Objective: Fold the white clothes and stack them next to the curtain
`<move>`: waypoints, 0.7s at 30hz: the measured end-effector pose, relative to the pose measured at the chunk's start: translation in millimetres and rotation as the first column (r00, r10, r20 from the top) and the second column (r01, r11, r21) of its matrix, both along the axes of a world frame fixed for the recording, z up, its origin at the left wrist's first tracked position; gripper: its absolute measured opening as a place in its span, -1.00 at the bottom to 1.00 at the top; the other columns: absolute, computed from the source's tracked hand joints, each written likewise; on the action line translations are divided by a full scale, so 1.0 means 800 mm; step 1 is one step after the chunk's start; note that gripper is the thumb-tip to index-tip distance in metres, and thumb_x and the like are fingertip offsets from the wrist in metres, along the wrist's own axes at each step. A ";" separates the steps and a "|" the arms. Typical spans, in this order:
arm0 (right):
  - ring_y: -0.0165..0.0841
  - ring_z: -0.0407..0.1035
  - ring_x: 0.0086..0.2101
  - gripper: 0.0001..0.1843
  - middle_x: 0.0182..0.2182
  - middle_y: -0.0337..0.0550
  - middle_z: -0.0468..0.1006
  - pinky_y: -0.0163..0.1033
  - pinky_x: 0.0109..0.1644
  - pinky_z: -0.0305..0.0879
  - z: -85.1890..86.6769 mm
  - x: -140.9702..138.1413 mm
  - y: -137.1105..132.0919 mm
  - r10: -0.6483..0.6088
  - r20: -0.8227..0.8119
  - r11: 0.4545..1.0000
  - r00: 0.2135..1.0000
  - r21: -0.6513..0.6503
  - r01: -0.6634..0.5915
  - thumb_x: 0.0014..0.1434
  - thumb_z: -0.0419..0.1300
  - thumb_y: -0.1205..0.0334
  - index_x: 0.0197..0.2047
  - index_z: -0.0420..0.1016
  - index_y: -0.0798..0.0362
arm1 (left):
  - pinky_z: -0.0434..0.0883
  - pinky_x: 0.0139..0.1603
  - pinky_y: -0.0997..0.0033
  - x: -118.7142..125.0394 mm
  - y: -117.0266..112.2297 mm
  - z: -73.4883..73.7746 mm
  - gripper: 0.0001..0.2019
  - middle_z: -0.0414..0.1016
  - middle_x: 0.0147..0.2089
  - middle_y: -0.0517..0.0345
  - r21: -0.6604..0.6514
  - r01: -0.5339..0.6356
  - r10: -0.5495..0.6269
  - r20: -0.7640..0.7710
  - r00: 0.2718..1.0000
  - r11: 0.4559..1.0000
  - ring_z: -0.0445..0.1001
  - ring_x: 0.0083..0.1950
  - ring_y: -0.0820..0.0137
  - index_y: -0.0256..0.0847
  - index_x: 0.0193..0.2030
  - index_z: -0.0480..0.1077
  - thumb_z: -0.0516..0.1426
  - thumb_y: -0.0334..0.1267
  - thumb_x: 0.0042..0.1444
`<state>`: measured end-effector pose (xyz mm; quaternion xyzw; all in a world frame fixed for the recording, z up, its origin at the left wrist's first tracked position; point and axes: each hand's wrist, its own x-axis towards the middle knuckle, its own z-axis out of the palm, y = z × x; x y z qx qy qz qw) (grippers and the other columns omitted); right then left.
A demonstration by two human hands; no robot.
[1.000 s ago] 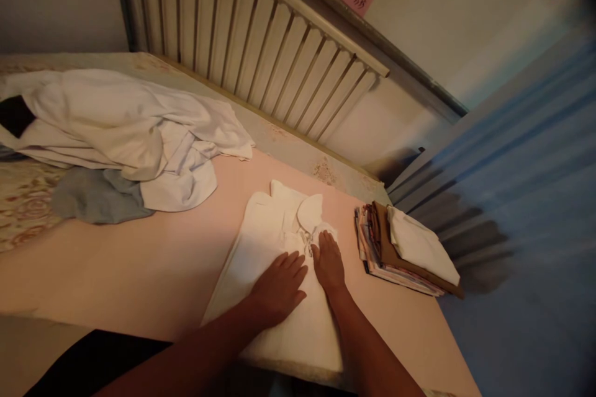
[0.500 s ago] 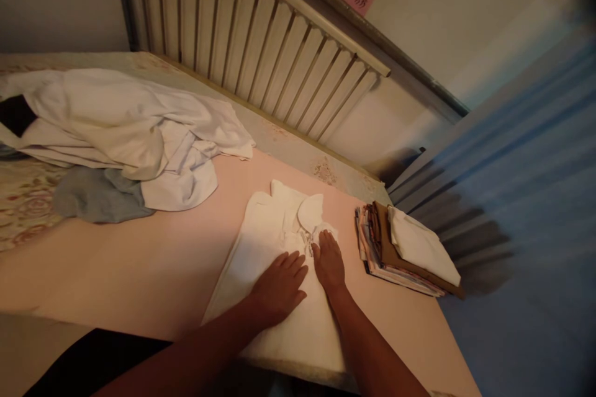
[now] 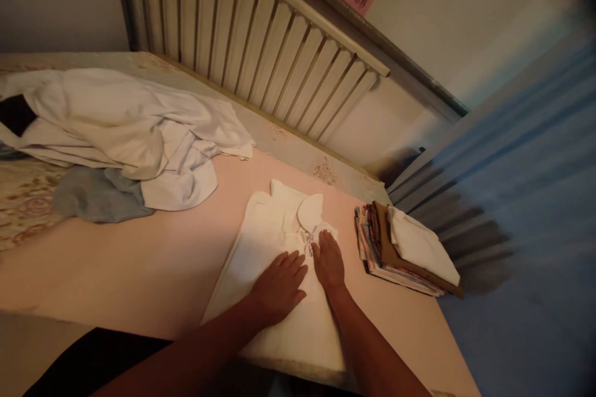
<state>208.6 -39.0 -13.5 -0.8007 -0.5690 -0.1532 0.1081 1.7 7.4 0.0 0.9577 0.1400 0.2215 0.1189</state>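
Note:
A white garment (image 3: 261, 229) lies spread out on the pink table cover, its long side running toward me. Some bunched, ruffled cloth with a rounded flap, perhaps a collar, shows near its far end. My left hand (image 3: 280, 285) rests flat on the middle of the garment with the fingers stretched forward. Just to its right, my right hand (image 3: 329, 260) lies on the garment's right part, palm down, its fingertips at the ruffled cloth. Neither hand is gripping the cloth. What lies beneath the palms is hidden.
To the right stands a stack of folded clothes (image 3: 419, 248), white and brown on top, beside a blue curtain (image 3: 535, 198). A loose heap of white clothes (image 3: 112, 118) with a grey piece (image 3: 100, 195) lies at left. A radiator (image 3: 261, 43) runs behind the pink cover (image 3: 139, 267).

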 end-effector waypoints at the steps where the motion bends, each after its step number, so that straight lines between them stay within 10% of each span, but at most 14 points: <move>1: -0.14 0.12 0.25 -0.36 0.20 0.22 0.32 0.02 0.33 0.01 0.001 -0.001 0.000 -0.004 -0.007 1.000 1.000 -0.002 0.004 0.40 -0.26 0.01 0.22 0.29 0.34 | 0.01 0.33 0.13 0.000 0.000 0.000 -0.53 0.27 0.33 -0.05 0.000 0.002 -0.002 0.000 1.000 1.000 0.18 0.35 0.18 -0.21 0.23 0.26 -0.02 -0.02 0.27; 21: -0.18 0.12 0.25 -0.41 0.21 0.15 0.33 -0.04 0.33 -0.01 0.009 -0.007 0.001 -0.058 -0.061 0.998 0.996 -0.036 0.056 0.38 -0.21 0.07 0.23 0.30 0.29 | -0.02 0.36 0.13 0.001 0.000 -0.009 -0.51 0.23 0.35 -0.03 -0.017 0.004 -0.004 -0.007 1.000 1.000 0.14 0.37 0.18 -0.19 0.25 0.23 0.00 -0.01 0.26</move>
